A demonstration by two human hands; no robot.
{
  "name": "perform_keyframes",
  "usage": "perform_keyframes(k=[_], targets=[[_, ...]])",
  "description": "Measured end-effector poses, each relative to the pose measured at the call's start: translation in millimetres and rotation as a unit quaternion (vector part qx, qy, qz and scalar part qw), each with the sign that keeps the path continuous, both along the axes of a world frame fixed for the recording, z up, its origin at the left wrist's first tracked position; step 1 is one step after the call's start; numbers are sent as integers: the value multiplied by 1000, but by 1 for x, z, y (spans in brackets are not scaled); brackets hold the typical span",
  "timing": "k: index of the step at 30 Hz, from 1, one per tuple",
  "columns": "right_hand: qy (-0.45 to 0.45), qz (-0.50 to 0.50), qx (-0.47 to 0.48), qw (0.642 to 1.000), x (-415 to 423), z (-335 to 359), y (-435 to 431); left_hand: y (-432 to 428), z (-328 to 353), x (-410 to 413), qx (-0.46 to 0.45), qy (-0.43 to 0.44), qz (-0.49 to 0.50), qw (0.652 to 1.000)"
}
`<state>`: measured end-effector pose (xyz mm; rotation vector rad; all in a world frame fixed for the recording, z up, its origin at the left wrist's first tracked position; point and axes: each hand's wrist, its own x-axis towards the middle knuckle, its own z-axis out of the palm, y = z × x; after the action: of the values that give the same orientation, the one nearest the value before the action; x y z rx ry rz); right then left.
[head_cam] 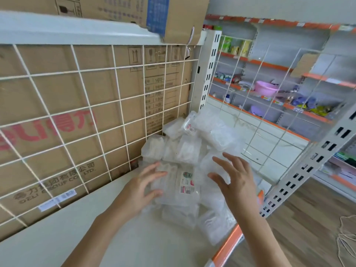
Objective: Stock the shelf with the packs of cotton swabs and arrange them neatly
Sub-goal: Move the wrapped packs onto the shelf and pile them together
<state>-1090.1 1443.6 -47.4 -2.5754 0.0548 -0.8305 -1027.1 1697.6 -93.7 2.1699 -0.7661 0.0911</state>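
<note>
Several clear plastic packs of cotton swabs point(190, 143) lie in a loose heap at the right end of a white shelf point(81, 224). One pack with a printed label point(183, 182) lies on top at the front of the heap. My left hand point(140, 189) rests against this pack's left side, fingers spread and nearly straight. My right hand point(235, 180) hovers over the pack's right side with fingers spread, holding nothing. More packs point(210, 222) lie under and in front of it, near the shelf's orange front edge point(229, 245).
A white wire grid point(81, 116) backs the shelf, with brown cardboard boxes point(57, 132) behind it. A wire grid divider point(269, 105) closes the shelf's right end. Beyond stand other shelves with goods, among them a pink basin point(265, 87). Wooden floor point(308, 228) lies at the right.
</note>
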Motion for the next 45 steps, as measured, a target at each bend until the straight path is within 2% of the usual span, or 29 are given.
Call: perform_keyframes(k=[10, 20, 26, 32, 39, 45], targets=[[-11, 2, 57, 998, -28, 7, -10, 10, 13, -21, -14, -58, 33, 998], [19, 32, 75, 997, -87, -3, -31, 53, 26, -90, 50, -50, 171, 983], [22, 79, 82, 993, -123, -10, -25, 84, 21, -166, 65, -36, 237, 969], [47, 111, 82, 989, -173, -26, -3, 114, 14, -259, 147, -32, 276, 949], [69, 204, 69, 974, -212, -36, 53, 162, 18, -370, 128, -22, 389, 912], [78, 311, 33, 947, -233, -18, 121, 207, 17, -445, 140, -57, 448, 881]])
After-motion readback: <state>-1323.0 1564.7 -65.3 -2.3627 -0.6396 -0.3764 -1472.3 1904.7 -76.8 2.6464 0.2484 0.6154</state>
